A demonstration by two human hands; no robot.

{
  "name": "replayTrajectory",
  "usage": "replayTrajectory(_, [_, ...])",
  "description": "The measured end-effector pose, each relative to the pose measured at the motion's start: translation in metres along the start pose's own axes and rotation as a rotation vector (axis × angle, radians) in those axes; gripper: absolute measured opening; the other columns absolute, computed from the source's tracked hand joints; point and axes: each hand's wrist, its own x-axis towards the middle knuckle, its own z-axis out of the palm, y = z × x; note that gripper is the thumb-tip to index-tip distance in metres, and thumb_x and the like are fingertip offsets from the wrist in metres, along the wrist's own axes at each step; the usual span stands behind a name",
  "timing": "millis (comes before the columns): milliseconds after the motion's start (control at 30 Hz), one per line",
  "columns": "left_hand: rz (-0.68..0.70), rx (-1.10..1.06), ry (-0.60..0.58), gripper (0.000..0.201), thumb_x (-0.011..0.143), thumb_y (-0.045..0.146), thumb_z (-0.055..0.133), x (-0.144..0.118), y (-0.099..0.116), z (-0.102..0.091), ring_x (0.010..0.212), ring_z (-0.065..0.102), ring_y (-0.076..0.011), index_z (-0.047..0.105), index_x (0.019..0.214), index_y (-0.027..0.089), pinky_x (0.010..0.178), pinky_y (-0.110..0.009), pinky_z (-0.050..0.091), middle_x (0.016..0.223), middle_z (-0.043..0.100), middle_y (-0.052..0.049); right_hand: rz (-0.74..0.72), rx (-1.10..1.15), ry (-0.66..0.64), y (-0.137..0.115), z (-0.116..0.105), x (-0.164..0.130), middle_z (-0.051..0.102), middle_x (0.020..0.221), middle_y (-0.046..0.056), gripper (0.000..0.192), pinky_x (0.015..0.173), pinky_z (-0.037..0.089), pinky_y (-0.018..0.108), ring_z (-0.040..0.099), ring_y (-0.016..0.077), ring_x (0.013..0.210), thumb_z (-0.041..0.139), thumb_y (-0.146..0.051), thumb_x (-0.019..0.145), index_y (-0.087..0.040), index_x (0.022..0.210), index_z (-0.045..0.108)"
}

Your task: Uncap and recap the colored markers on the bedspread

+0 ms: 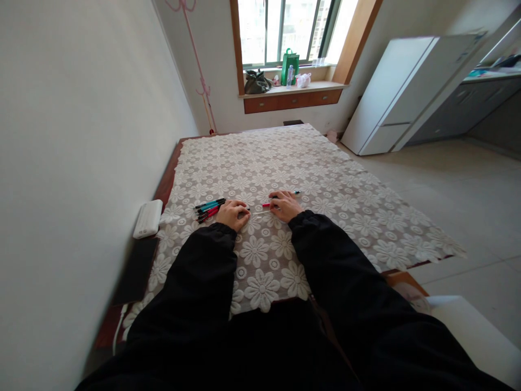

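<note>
A thin pale rod [261,212] spans the small gap between my hands, too fine to name surely. My left hand [233,215] is closed in a pinch at its left end, and a small dark tip shows by the fingertips. At the other end, my right hand [286,206] pinches with curled fingers. A short red pen part [266,205] lies by the right fingertips. Beyond that hand a pen with a teal end [297,193] sticks out, partly hidden. Several teal and black pens [209,206] lie left of my left hand, with red and black pens [208,215] in front.
A lace flower tablecloth [260,163] covers the table. Along the left wall are a white power bank-like box [147,219], a dark flat device [136,270] and a white cable [118,329]. A white fridge [391,92] stands right; a windowsill holds a green bag [290,66].
</note>
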Motion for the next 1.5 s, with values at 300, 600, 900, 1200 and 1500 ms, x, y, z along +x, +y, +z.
replayTrajectory(300, [0.006,-0.008,-0.036,0.009,0.081,0.031,0.070,0.001,0.002,-0.003,0.111,0.057,-0.0248,0.078,0.082,0.026,0.102,-0.042,0.045,0.109,0.072,-0.002,-0.036,0.066,-0.024,-0.011,0.007,0.001,0.064,0.126,0.003,0.007,0.108,0.031,0.045,0.049,0.0247,0.123,0.065,-0.022,0.085,-0.024,0.082,0.071])
replayTrajectory(600, [0.034,-0.025,-0.052,0.010,0.082,0.032,0.069,0.002,-0.001,0.000,0.111,0.058,-0.0237,0.077,0.083,0.026,0.102,-0.042,0.044,0.109,0.072,-0.002,-0.049,0.101,-0.026,-0.021,0.014,0.001,0.065,0.124,0.004,0.009,0.107,0.032,0.045,0.050,0.0245,0.121,0.062,-0.022,0.088,-0.024,0.087,0.071])
replayTrajectory(900, [0.027,-0.013,-0.028,0.015,0.086,0.033,0.063,0.002,0.002,-0.002,0.111,0.058,-0.0240,0.074,0.091,0.024,0.103,-0.041,0.043,0.108,0.072,-0.004,-0.009,0.101,0.011,-0.024,0.013,0.001,0.066,0.121,0.005,0.007,0.105,0.034,0.045,0.052,0.0244,0.117,0.062,-0.020,0.088,-0.023,0.085,0.069])
replayTrajectory(1200, [-0.101,0.055,0.019,0.024,0.082,0.028,0.061,0.000,-0.002,0.002,0.113,0.057,-0.0280,0.072,0.103,0.022,0.103,-0.042,0.045,0.114,0.070,-0.007,0.112,0.079,0.087,-0.010,0.017,0.002,0.066,0.121,0.003,0.008,0.106,0.034,0.047,0.051,0.0247,0.120,0.064,-0.018,0.085,-0.024,0.082,0.068])
replayTrajectory(1500, [-0.099,0.065,-0.002,0.021,0.080,0.027,0.062,0.001,-0.002,0.002,0.109,0.060,-0.0273,0.072,0.098,0.024,0.100,-0.042,0.047,0.109,0.071,-0.005,0.074,0.123,0.006,-0.015,0.018,0.002,0.064,0.123,0.005,0.007,0.104,0.037,0.046,0.052,0.0252,0.120,0.063,-0.021,0.086,-0.023,0.086,0.070])
